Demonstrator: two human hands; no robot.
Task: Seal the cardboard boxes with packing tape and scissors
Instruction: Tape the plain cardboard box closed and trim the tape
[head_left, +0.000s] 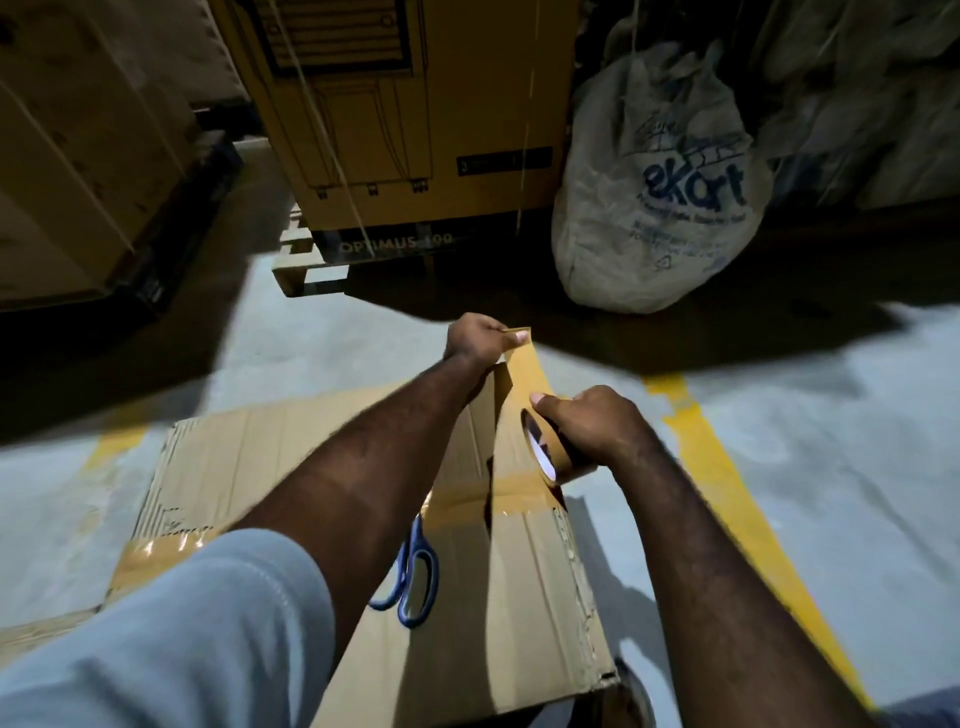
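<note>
Left hand: the left hand (480, 339) is at the far end of the box, thumb and fingers pinching the free end of the tape strip (524, 375).
Right hand: the right hand (597, 422) is curled round the tape roll (546, 453), thumb on top, holding it just above the box lid, right of the centre seam.
Tape: brown, glossy and thin; the strip runs taut from the roll to the left hand. The roll stands on edge, with a pale inner core showing.
Cardboard box (530, 597): plain brown corrugated board, creased and frayed along its right edge, flaps folded shut, lying on the floor under both arms. Shiny brown tape bands already cross the lid from side to side.
Scissors (415, 571): blue looped plastic handles, lying flat on the lid near the seam; the blades are hidden under the left forearm.
Sleeve (182, 623): pale grey cloth, on the near left.
Floor (831, 415): smooth grey concrete with a painted yellow line (727, 478) on the right.
Yellow carton (415, 130): far centre, printed with a black line drawing, reading "OPTIMUS 100" along its base, set on a pallet (306, 265).
Sack (660, 182): far right, whitish woven bag, bulging, with "ekart" in blue; the smaller print is unreadable.
</note>
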